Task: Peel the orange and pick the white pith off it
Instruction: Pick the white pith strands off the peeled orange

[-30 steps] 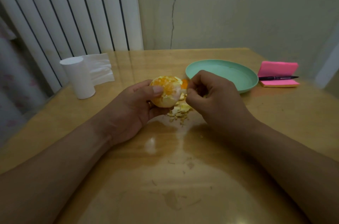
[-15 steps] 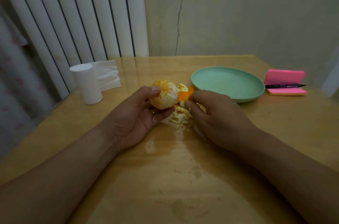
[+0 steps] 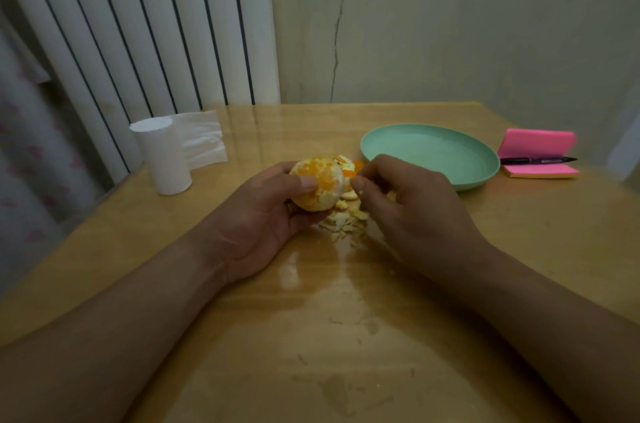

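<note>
The left grip is curling round the mostly peeled orange, its thumb lying across the front and its fingers cupping the fruit from beneath, holding it just above the worktop. The right grip is sitting against the orange's right side, fingers curled in and thumb tip touching the fruit; whether it is pinching any pith cannot be told. White patches are showing on the orange. A pile of peel scraps is lying on the worktop under and between the two grips. A green plate is sitting just beyond the right grip, with pink sticky notes and a pen further right. A tissue roll is standing upright at the left.
</note>
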Demonstrator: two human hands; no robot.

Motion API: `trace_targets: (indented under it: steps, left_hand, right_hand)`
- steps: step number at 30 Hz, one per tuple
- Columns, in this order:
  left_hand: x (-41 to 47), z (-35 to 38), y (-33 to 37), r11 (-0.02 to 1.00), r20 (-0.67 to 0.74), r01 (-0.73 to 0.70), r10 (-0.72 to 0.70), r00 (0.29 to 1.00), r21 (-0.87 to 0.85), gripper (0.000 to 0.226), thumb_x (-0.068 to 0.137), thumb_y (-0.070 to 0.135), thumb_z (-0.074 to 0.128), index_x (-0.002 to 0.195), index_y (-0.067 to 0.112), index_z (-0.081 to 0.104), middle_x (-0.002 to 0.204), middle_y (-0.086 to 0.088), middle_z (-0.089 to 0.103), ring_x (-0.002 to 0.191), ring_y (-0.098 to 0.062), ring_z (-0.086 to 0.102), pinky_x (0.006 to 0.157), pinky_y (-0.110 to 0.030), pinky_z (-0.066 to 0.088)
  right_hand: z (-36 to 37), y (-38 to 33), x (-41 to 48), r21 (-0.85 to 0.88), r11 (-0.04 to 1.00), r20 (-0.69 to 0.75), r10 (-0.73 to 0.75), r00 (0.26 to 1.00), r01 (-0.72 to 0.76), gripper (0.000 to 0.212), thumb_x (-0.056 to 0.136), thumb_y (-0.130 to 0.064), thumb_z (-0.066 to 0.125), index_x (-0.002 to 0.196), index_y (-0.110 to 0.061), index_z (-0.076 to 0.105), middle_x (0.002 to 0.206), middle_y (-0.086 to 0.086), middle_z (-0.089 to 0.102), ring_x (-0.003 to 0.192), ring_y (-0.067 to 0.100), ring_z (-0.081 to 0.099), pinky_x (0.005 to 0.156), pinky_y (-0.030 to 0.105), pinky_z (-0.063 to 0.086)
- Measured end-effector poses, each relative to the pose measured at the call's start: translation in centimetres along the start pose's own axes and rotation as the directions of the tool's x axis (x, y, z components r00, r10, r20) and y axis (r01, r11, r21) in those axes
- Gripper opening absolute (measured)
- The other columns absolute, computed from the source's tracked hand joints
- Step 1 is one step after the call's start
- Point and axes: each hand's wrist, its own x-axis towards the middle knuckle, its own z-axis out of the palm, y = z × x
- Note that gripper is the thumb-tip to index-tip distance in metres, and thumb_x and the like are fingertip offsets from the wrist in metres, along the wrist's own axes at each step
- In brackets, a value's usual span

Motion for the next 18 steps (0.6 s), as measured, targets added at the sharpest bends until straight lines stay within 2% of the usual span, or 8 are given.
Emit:
trace_targets:
  steps: [1,3,5,6,11,15,18]
  left_hand:
    - [-0.01,0.04,-0.05,1.0,-0.002,-0.007,0.007,1.0,0.022,0.058,0.086,0.016,0.069,0.14,0.0,0.059,0.133,-0.019,0.071,0.117,-0.029,0.071,0.094,-0.037,0.062]
    - [0.02,0.09,-0.11,0.998,-0.013,-0.014,0.015,1.0,0.055,0.057,0.084,0.015,0.07,0.139,0.002,0.06,0.13,-0.018,0.072,0.116,-0.029,0.072,0.09,-0.036,0.062]
    - [-0.03,0.17,-0.1,0.997,-0.019,-0.02,0.022,1.0,0.079,0.056,0.084,0.015,0.072,0.138,0.004,0.062,0.127,-0.017,0.073,0.113,-0.028,0.073,0.085,-0.033,0.061]
    - [-0.07,0.18,-0.11,0.996,-0.02,-0.026,0.028,0.999,0.087,0.056,0.084,0.015,0.072,0.138,0.005,0.062,0.126,-0.016,0.074,0.112,-0.027,0.073,0.084,-0.032,0.061]
    - [-0.12,0.36,-0.37,0.989,-0.049,-0.046,0.053,0.997,0.14,0.051,0.088,0.013,0.078,0.137,0.005,0.063,0.121,-0.017,0.074,0.107,-0.029,0.073,0.083,-0.032,0.061]
    - [0.08,0.24,-0.48,0.985,-0.042,-0.047,0.055,0.998,0.166,0.051,0.089,0.022,0.073,0.135,0.002,0.064,0.12,-0.019,0.074,0.105,-0.029,0.072,0.084,-0.037,0.06]
    - [0.14,0.06,-0.52,0.981,-0.033,-0.043,0.05,0.998,0.19,0.049,0.092,0.028,0.071,0.134,0.003,0.066,0.118,-0.017,0.073,0.105,-0.028,0.069,0.088,-0.04,0.057]
  right_hand:
    - [-0.05,-0.15,0.0,0.016,1.0,-0.031,-0.011,0.999,0.011,0.008,0.103,-0.037,0.066,0.104,-0.03,0.071,0.089,-0.017,0.07,0.083,0.004,0.065,0.075,0.039,0.057]
    - [-0.18,-0.49,0.03,0.042,0.999,-0.072,-0.024,0.997,0.027,0.008,0.1,-0.033,0.071,0.105,-0.027,0.073,0.093,-0.018,0.071,0.09,0.001,0.065,0.078,0.029,0.056]
    - [-0.3,-0.78,-0.07,0.044,0.998,-0.074,-0.043,0.996,0.046,0.009,0.099,-0.03,0.074,0.106,-0.025,0.073,0.094,-0.018,0.071,0.092,0.0,0.065,0.077,0.019,0.052]
    - [-0.33,-0.86,-0.14,0.03,0.998,-0.064,-0.057,0.996,0.059,0.009,0.098,-0.03,0.074,0.106,-0.025,0.074,0.094,-0.018,0.071,0.093,0.0,0.065,0.078,0.019,0.051]
    - [-0.45,-1.05,-0.17,-0.077,0.986,-0.013,-0.151,0.989,0.149,0.011,0.1,-0.029,0.071,0.11,-0.025,0.075,0.098,-0.014,0.073,0.09,0.008,0.066,0.081,0.041,0.055]
    - [-0.65,-1.06,0.16,-0.221,0.944,0.024,-0.247,0.969,0.246,0.012,0.101,-0.027,0.068,0.111,-0.025,0.074,0.097,-0.01,0.074,0.085,0.012,0.063,0.075,0.038,0.049]
    - [-0.74,-1.13,0.09,-0.214,0.95,0.033,-0.227,0.973,0.229,0.017,0.101,-0.022,0.058,0.113,-0.025,0.07,0.098,-0.008,0.072,0.087,0.015,0.062,0.073,0.039,0.05]
